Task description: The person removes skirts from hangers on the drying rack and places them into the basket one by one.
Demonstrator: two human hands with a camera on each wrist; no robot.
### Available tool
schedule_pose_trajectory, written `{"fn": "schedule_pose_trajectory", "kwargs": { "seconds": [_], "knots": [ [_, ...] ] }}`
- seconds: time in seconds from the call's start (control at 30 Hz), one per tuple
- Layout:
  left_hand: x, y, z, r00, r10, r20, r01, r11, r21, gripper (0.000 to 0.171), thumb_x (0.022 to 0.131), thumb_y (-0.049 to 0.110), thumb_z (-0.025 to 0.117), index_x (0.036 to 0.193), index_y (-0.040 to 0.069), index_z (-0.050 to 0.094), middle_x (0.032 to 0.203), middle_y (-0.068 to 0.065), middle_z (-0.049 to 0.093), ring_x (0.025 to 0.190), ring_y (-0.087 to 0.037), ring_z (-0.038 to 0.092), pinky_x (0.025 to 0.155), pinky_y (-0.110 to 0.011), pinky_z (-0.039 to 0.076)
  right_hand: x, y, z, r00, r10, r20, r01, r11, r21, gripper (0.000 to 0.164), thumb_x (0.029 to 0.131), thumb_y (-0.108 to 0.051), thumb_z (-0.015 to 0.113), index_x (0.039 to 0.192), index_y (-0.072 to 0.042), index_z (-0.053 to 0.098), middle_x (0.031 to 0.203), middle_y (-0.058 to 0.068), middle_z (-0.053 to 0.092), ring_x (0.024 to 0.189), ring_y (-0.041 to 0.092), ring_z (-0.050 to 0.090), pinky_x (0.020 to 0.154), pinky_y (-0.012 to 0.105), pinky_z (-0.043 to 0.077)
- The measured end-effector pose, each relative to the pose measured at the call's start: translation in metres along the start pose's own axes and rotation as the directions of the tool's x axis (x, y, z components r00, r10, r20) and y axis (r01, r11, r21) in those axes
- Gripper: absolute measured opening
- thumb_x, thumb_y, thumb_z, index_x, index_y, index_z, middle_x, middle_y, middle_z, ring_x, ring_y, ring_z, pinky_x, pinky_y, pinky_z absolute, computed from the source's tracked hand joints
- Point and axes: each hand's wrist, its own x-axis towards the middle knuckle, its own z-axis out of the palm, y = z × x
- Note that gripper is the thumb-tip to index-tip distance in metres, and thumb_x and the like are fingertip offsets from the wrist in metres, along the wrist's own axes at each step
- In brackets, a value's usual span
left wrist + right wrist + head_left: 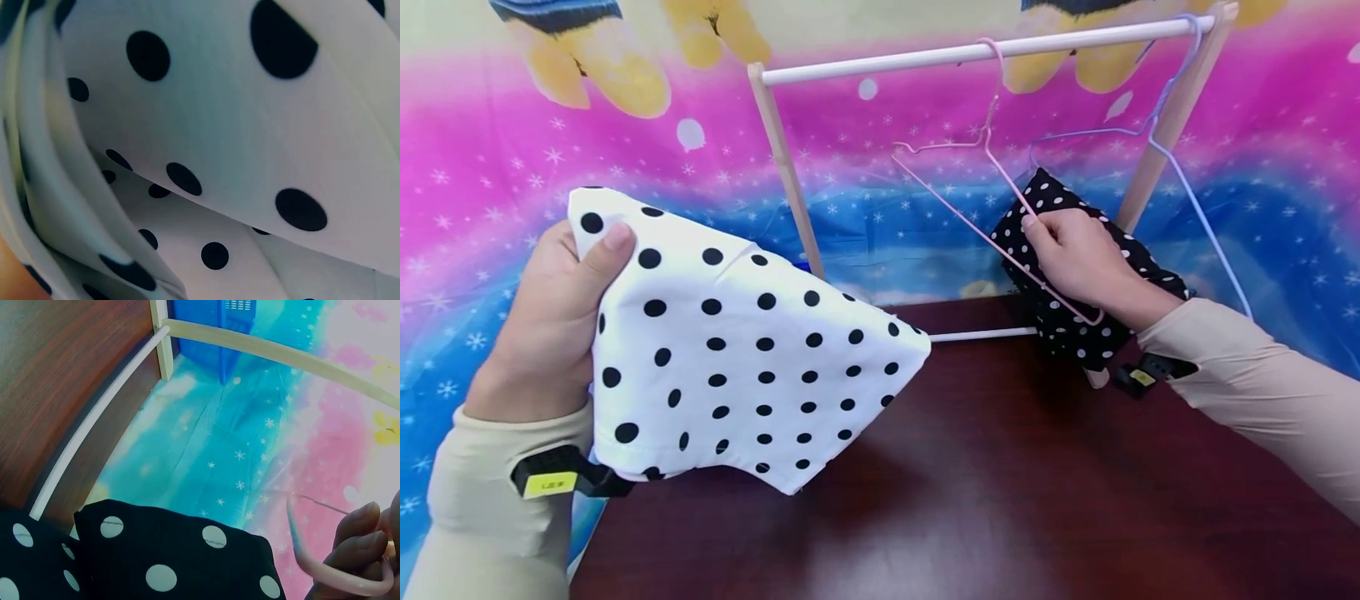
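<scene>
Nearest us, at the lower left of the frame, a pale sleeve leads to the left hand (546,325), which grips the white cloth (737,350) with the thumb on top. The cloth spreads into the centre above the table (970,483), its black-dotted folds filling the left wrist view. At right of centre, we see the right hand (1078,254) pinching the pink hanger (987,132), its hook over the top bar of the rack (895,63). Just behind that hand hangs the black cloth (1063,333), white-dotted; we cannot tell what holds it up. The purple hanger (1152,125) hooks onto the bar at the upper right. Beyond the rack, we find a blue basket (203,362) and the snowflake-printed backdrop (865,200).
</scene>
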Motion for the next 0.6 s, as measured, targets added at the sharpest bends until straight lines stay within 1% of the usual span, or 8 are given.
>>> {"fn": "schedule_pose_trajectory", "kwargs": {
  "seconds": [0.13,0.23,0.3,0.37,0.43,0.47,0.53,0.6],
  "knots": [
    [0.003,0.001,-0.007,1.000,0.028,0.000,-0.028,0.999,-0.023,0.024,0.107,0.013,0.048,0.112,-0.004,0.064,0.092,-0.008,0.078,0.076,-0.019,0.078,0.060,-0.031,0.061,-0.001,-0.001,0.001,1.000,0.005,0.012,-0.006,1.000,0.030,0.056,0.108,-0.041,0.037,0.061,-0.010,0.041,0.051,-0.001,0.036,0.046,0.021,0.037,0.044,0.034,0.028],
    [0.007,0.001,-0.015,0.998,0.059,0.031,-0.056,0.993,-0.099,0.025,0.107,0.009,0.045,0.116,-0.008,0.062,0.095,-0.013,0.077,0.078,-0.023,0.078,0.062,-0.033,0.061,-0.002,-0.003,0.002,1.000,0.009,0.022,-0.010,0.998,0.056,0.055,0.108,-0.040,0.037,0.062,-0.010,0.041,0.050,-0.001,0.036,0.045,0.020,0.036,0.043,0.033,0.028],
    [0.010,0.001,-0.018,0.996,0.089,0.028,-0.086,0.989,-0.118,0.026,0.107,0.008,0.044,0.117,-0.009,0.061,0.096,-0.014,0.077,0.079,-0.024,0.078,0.062,-0.033,0.061,-0.002,-0.004,0.002,1.000,0.007,0.029,-0.009,0.997,0.073,0.055,0.109,-0.039,0.036,0.063,-0.010,0.041,0.050,-0.001,0.036,0.044,0.020,0.036,0.042,0.033,0.029],
    [0.013,0.002,-0.021,0.993,0.116,0.012,-0.114,0.986,-0.119,0.026,0.107,0.007,0.044,0.118,-0.010,0.060,0.097,-0.015,0.077,0.079,-0.024,0.078,0.062,-0.033,0.060,-0.003,-0.005,0.003,0.999,0.004,0.036,-0.007,0.996,0.086,0.055,0.109,-0.039,0.036,0.063,-0.010,0.041,0.050,-0.001,0.035,0.044,0.020,0.035,0.042,0.032,0.029],
    [0.014,0.004,-0.023,0.992,0.127,-0.013,-0.128,0.984,-0.120,0.026,0.107,0.007,0.044,0.118,-0.011,0.059,0.097,-0.016,0.077,0.079,-0.024,0.078,0.062,-0.033,0.060,-0.003,-0.006,0.004,0.999,0.001,0.043,-0.005,0.995,0.099,0.055,0.109,-0.039,0.036,0.064,-0.009,0.041,0.050,-0.001,0.035,0.044,0.020,0.035,0.042,0.033,0.030],
    [0.015,0.004,-0.023,0.990,0.136,-0.037,-0.139,0.986,-0.093,0.026,0.107,0.008,0.045,0.118,-0.011,0.059,0.096,-0.015,0.077,0.078,-0.022,0.078,0.061,-0.032,0.060,-0.004,-0.006,0.004,0.999,0.001,0.045,-0.006,0.994,0.106,0.055,0.109,-0.040,0.036,0.064,-0.009,0.042,0.050,-0.001,0.036,0.044,0.020,0.037,0.043,0.033,0.031],
    [0.017,0.005,-0.026,0.988,0.141,-0.062,-0.146,0.985,-0.092,0.026,0.107,0.009,0.046,0.117,-0.011,0.059,0.095,-0.015,0.077,0.077,-0.022,0.078,0.060,-0.032,0.060,-0.004,-0.007,0.004,0.999,0.004,0.051,-0.010,0.993,0.117,0.056,0.109,-0.041,0.036,0.064,-0.008,0.044,0.051,-0.001,0.039,0.044,0.021,0.039,0.044,0.033,0.032],
    [0.019,0.006,-0.029,0.988,0.132,-0.077,-0.140,0.984,-0.111,0.026,0.107,0.009,0.046,0.117,-0.011,0.060,0.095,-0.016,0.077,0.077,-0.023,0.078,0.060,-0.032,0.060,-0.005,-0.007,0.004,0.999,0.004,0.051,-0.010,0.992,0.123,0.056,0.109,-0.041,0.036,0.064,-0.008,0.044,0.051,-0.001,0.039,0.045,0.021,0.039,0.044,0.033,0.033]
  ]
}}
